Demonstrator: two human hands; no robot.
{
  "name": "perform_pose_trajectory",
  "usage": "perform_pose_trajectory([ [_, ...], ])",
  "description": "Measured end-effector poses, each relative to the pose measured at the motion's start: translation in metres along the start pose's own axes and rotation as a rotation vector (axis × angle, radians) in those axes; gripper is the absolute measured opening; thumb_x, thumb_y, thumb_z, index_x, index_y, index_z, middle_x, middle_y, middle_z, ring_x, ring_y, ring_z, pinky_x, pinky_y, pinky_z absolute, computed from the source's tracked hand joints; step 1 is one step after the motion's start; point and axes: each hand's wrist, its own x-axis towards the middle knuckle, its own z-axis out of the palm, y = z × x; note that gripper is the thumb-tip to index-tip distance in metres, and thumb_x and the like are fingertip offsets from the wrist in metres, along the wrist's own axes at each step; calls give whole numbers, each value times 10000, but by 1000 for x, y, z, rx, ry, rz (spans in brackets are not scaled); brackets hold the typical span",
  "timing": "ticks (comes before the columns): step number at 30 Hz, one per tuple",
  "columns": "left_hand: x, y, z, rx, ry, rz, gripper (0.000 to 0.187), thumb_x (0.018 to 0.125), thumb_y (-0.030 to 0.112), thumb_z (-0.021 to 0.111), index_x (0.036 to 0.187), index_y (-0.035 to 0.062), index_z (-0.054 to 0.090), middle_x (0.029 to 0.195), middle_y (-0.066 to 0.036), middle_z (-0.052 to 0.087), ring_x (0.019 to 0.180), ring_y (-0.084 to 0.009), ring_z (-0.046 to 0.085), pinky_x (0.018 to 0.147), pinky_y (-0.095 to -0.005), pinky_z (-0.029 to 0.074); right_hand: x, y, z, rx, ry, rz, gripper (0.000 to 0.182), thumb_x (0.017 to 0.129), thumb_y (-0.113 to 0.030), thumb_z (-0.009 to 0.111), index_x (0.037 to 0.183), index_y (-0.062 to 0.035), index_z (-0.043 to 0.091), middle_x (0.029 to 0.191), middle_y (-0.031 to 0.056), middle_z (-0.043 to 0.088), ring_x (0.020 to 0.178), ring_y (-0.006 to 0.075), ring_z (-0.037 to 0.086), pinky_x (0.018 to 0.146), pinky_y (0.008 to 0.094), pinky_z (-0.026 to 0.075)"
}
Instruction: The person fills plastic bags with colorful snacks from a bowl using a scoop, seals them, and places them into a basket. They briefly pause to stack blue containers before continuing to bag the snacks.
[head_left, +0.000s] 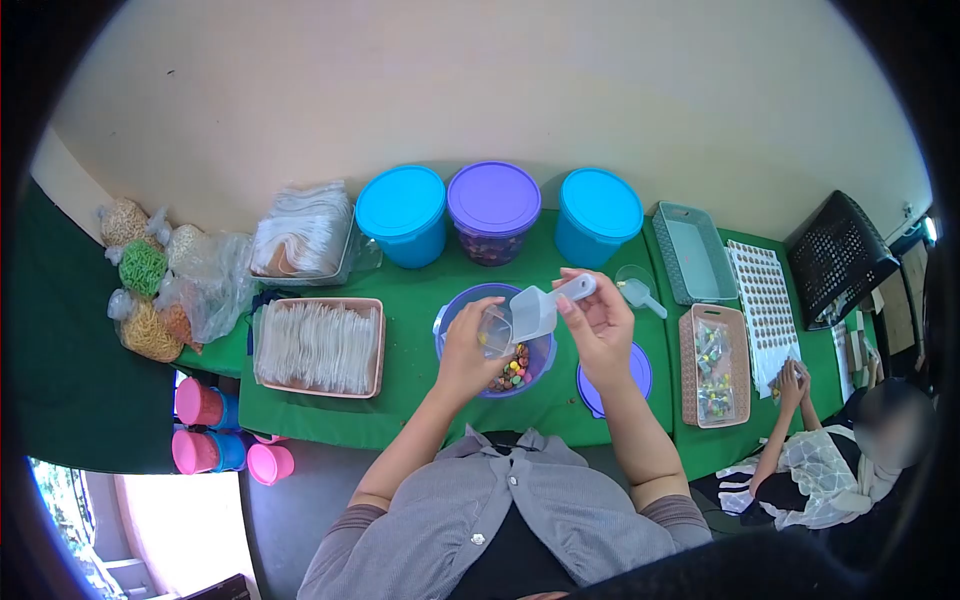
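Note:
My left hand [464,352] is closed around a small clear plastic cup [494,334]. Between the fingers of my right hand [602,330] is the handle of a white plastic scoop [534,314], its bowl right against the cup's mouth. Both are held above an uncovered purple tub [547,372], which has colourful round candies [514,370] in it. A purple lid [634,378] lies beside the tub, partly behind my right forearm. Another clear scoop [642,296] rests on the green cloth just beyond my right hand.
Two blue tubs [401,205] [601,205] and a purple-lidded tub [494,200] line the wall. A pink basket [375,345] of flat packets stands left; bagged snacks [143,267] lie farther left. At right are a basket of filled packets [716,370], sticker sheets [765,300] and another person [800,470].

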Motion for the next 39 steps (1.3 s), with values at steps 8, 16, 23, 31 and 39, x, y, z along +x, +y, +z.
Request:
perform_pose_trajectory([
  [8, -4, -30, -35, 67, 238, -137, 504, 729, 119, 770, 1165, 59, 524, 974, -108, 622, 915, -239, 614, 822, -363, 491, -2, 22, -21, 51, 178, 47, 228, 931, -70, 587, 1126, 44, 559, 1053, 107, 622, 981, 142, 599, 858, 291, 480],
  [16, -35, -89, -29, 141, 49, -508, 635, 649, 106, 782, 1173, 72, 425, 987, -165, 654, 942, -325, 654, 797, -392, 511, -23, 88, -12, -372, -370, 436, 141, 863, -34, 612, 995, 17, 625, 865, 182, 680, 834, 234, 686, 763, 330, 530],
  [23, -44, -53, -12, 31, 11, -263, 561, 636, 18, 747, 1120, 83, 472, 984, -140, 655, 942, -306, 661, 809, -377, 517, -48, 150, -12, -1025, -621, 38, 129, 777, -28, 622, 897, 17, 636, 837, 211, 656, 832, 347, 661, 755, 417, 517],
  [31, -46, -54, -7, 1, 30, -265, 542, 639, 4, 740, 1111, 89, 488, 993, -136, 654, 942, -321, 653, 788, -376, 517, -82, 168, -37, -895, -724, 427, 110, 767, -26, 590, 841, 16, 659, 860, 196, 661, 848, 351, 653, 774, 430, 521],
  [39, -48, -44, 6, -78, -17, -242, 532, 652, -1, 731, 1117, 84, 488, 977, -131, 655, 945, -316, 655, 792, -371, 520, -95, 167, -33, -1308, -946, 491, 160, 800, -90, 584, 869, 10, 686, 954, 208, 675, 894, 378, 657, 775, 444, 532],
])
